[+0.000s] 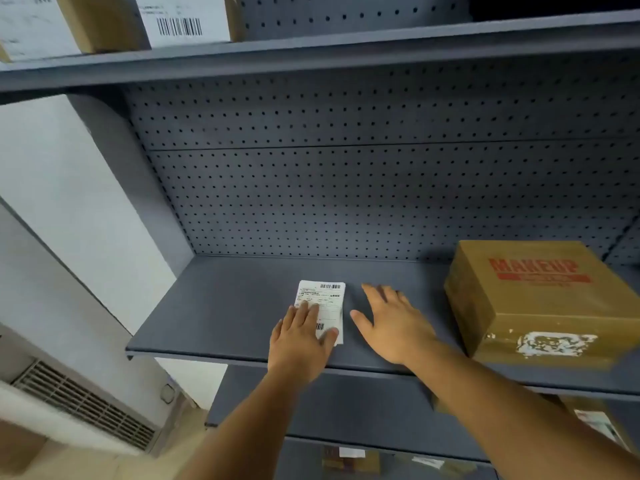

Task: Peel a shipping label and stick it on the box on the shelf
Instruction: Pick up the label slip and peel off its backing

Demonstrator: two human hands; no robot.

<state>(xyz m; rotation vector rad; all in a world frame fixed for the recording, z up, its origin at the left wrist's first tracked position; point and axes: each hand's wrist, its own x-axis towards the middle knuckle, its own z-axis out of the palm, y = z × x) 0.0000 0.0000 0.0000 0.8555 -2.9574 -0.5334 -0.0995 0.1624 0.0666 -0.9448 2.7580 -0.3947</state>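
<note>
A white shipping label [327,299] with barcodes lies flat on the grey shelf [221,306], near its front edge. My left hand [299,341] rests on the label's lower left part, fingers spread, thumb at its bottom edge. My right hand [391,323] hovers open, palm down, just right of the label and apart from it. A brown cardboard box [540,299] with red "MAKEUP" print on top stands at the shelf's right end; torn white label remains show on its front face.
A perforated grey back panel [346,185] closes the shelf behind. The shelf above carries cardboard boxes with white labels [183,19]. Lower shelves hold more boxes [349,460]. A white wall and a vented unit [79,407] are at left.
</note>
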